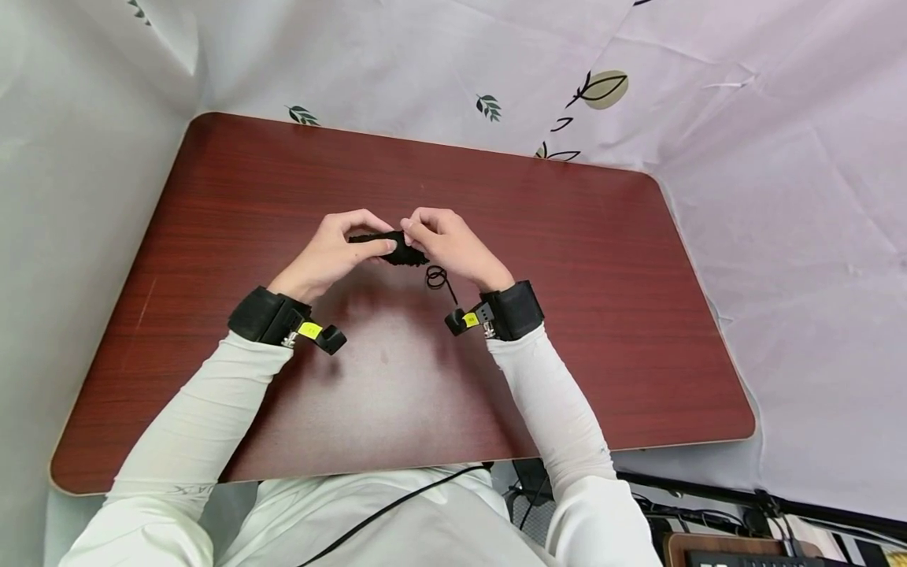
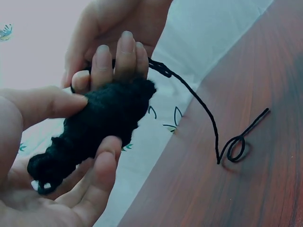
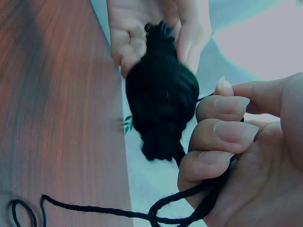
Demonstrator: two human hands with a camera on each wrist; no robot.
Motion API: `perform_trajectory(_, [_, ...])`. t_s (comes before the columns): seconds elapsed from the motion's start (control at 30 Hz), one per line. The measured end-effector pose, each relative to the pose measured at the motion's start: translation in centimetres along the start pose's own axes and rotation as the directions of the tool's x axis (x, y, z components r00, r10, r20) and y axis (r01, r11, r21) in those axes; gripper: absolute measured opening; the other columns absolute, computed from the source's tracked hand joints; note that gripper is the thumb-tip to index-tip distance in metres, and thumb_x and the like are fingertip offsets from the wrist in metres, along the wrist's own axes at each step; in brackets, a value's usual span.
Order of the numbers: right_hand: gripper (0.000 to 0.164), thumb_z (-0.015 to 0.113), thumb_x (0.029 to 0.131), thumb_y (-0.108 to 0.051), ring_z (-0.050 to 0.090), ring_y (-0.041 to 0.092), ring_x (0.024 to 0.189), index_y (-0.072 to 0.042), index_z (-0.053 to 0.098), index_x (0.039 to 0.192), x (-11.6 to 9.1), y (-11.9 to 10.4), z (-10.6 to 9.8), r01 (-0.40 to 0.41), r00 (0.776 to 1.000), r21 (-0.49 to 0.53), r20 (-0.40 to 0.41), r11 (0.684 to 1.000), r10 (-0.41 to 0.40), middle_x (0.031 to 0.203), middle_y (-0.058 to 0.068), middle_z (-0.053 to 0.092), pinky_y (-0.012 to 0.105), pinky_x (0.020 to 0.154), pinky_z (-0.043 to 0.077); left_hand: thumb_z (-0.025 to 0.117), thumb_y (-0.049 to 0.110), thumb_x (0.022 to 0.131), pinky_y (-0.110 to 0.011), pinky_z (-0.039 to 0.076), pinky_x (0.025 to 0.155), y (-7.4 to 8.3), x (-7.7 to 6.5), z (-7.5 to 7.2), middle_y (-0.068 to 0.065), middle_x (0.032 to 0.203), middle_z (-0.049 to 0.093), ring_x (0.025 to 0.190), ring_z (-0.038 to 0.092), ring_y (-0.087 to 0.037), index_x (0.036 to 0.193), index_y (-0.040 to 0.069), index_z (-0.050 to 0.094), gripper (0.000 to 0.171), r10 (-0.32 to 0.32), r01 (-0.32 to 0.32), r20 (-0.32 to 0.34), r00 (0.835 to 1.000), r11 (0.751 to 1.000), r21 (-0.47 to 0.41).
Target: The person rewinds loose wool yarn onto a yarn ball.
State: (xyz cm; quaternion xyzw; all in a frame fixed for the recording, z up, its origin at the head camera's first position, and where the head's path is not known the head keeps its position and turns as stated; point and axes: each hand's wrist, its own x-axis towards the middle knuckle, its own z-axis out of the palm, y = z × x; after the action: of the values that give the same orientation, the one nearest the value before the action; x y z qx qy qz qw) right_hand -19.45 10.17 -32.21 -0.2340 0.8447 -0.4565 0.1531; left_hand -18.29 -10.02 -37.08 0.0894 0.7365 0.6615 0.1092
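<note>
from my seat far away, i see the left hand [image 1: 327,250] holding a fat bundle of black yarn [image 2: 102,111]. its thumb is on one side and its fingers are on the other. the bundle is up over the middle of the tabletop [image 1: 602,315], between the two hands. it is thick in the middle and thinner at its ends.

the right hand [image 1: 453,244] is just beside it, with its fingers curled in tight on a loose string [image 3: 94,209] of the same yarn. a thin bit goes from the bundle to those fingers. more string hangs below this hand and makes a small loop [image 2: 236,147]. i cannot tell if the loop touches the tabletop.

i see a black band [image 1: 260,315] on each wrist, with a small camera [image 1: 330,339] and a yellow sticker [image 1: 309,330]. the arms have white sleeves [image 1: 220,402]. a white cloth [image 1: 397,63] with leaf pictures hangs behind the tabletop. a black cord [image 1: 411,494] lies across the person's lap.
</note>
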Motion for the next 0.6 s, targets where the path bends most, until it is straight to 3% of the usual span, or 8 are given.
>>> perform_trajectory(0.4, [0.022, 0.045, 0.103, -0.018, 0.043, 0.015, 0.061, -0.009, 0.064, 0.098, -0.4, -0.3, 1.5, 0.010, 1.000, -0.093, -0.015, 0.996, -0.011, 0.075, 0.002, 0.053, 0.023, 0.058, 0.037, 0.069, 0.009, 0.089, -0.022, 0.058, 0.073, 0.2, 0.0, 0.3, -0.006, 0.106, 0.062, 0.080, 0.069, -0.011, 0.110, 0.001, 0.064, 0.024, 0.018, -0.038, -0.098, 0.995, 0.977, -0.208])
perform_trajectory(0.6, [0.024, 0.044, 0.104, -0.020, 0.041, 0.016, 0.059, -0.011, 0.063, 0.094, -0.6, 0.0, 2.0, 0.028, 1.000, -0.092, -0.007, 0.995, -0.028, 0.073, 0.003, 0.050, 0.024, 0.058, 0.035, 0.069, 0.014, 0.090, -0.026, 0.057, 0.077, 0.2, 0.1, 0.3, -0.003, 0.106, 0.062, 0.082, 0.067, -0.012, 0.111, 0.004, 0.063, 0.024, 0.001, -0.027, -0.130, 0.991, 0.979, -0.200])
